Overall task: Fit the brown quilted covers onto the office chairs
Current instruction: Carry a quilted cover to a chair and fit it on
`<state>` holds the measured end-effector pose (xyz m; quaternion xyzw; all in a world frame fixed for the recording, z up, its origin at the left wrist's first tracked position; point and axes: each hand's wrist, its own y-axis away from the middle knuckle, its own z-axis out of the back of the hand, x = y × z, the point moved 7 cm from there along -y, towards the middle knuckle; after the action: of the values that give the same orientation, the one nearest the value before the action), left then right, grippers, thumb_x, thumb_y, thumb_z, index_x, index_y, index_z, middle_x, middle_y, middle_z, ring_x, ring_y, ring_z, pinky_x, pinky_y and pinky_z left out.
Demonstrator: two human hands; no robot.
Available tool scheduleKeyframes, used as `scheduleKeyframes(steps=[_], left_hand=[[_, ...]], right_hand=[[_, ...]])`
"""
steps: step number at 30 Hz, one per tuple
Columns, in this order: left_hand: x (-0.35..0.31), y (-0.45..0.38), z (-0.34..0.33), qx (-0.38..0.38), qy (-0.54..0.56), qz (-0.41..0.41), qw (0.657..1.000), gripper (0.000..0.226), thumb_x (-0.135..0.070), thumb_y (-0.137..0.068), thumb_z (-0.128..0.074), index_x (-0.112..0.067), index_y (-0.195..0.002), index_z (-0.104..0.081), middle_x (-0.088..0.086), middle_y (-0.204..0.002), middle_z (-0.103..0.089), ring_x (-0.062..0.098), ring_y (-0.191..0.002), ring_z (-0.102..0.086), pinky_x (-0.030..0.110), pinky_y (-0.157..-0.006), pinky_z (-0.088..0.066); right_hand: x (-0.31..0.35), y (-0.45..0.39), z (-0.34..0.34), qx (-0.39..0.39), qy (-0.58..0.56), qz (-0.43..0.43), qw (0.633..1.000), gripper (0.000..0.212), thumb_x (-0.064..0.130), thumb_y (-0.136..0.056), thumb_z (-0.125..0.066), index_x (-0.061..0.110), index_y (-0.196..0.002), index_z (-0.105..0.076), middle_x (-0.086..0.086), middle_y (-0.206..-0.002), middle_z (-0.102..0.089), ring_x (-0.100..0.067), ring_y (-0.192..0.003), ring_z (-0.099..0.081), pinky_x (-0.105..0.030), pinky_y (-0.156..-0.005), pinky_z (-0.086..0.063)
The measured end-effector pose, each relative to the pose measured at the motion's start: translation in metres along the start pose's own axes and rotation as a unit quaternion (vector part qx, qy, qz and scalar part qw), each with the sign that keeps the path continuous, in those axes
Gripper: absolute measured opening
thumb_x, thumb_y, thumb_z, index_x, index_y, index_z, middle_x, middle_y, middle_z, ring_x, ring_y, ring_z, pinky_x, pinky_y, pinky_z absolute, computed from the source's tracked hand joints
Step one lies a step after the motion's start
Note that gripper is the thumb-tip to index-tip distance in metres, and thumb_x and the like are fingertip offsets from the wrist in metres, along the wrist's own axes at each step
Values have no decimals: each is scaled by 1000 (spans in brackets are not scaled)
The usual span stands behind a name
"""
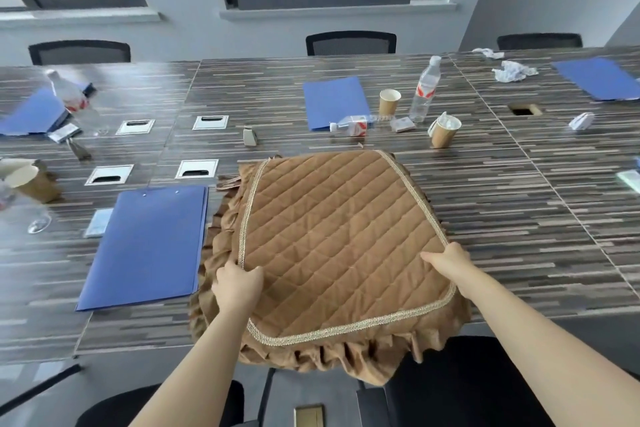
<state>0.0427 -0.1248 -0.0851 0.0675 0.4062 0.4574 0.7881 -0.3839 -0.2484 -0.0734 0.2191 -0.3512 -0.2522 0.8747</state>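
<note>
I have the brown cover point(332, 236) lying flat on the table point(519, 218), near edge hanging over it. My left hand point(239, 282) and right hand point(446, 258) pinch its sides. No chair point(460, 381) wears one yet, so fitting remains.

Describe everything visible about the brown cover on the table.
The cover is brown diamond-quilted fabric with pale braided trim around the panel and a gathered ruffle skirt. It lies flat on the striped table, its near ruffle hanging over the edge. The left hand grips its left side; the right hand grips its right.
</note>
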Motion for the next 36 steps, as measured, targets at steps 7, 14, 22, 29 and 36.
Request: scheduleKeyframes(steps=[7, 14, 22, 29, 36], left_hand=[[0, -1, 30, 2, 160, 53, 986, 57, -31, -76, -72, -7, -125, -57, 11, -118, -60, 33, -106, -58, 42, -87, -49], [-3, 19, 57, -5, 217, 8, 976, 31, -27, -77, -79, -10, -97, -64, 5, -92, -66, 31, -98, -63, 47, -93, -53], [65, 135, 111, -52, 303, -18, 951, 27, -23, -81, -75, -12, -103, -65, 1, -88, -65, 26, -90, -64, 41, -88, -54], [180, 287, 157, -117, 374, -10, 920, 25, -26, -86, -72, -19, -106, -59, 2, -93, -62, 16, -78, -60, 34, -71, -49], [321, 420, 206, -186, 417, 24, 889, 23, -24, -88, -70, -15, -107, -63, 2, -95, -67, 20, -86, -65, 36, -74, -53]], right_hand=[[15, 12, 2, 14, -80, 7, 997, 60, 16, -87, -66, 6, -134, -31, -17, -137, -46, -35, -122, -50, -50, -103, -43], [11, 41, 18, -23, -116, 63, 991, 45, 12, -86, -67, 8, -121, -40, -13, -126, -52, -32, -114, -53, -50, -99, -46], [-19, 136, 36, -13, -150, 133, 980, 46, 16, -80, -72, 10, -117, -45, -11, -119, -56, -29, -105, -59, -51, -93, -51], [-64, 265, 38, 21, -162, 221, 962, 50, 9, -84, -70, 9, -123, -40, -9, -121, -55, -29, -107, -57, -50, -96, -49], [-109, 385, 0, 86, -164, 272, 944, 56, 6, -82, -71, 13, -130, -43, -7, -121, -57, -26, -106, -56, -46, -97, -47]])
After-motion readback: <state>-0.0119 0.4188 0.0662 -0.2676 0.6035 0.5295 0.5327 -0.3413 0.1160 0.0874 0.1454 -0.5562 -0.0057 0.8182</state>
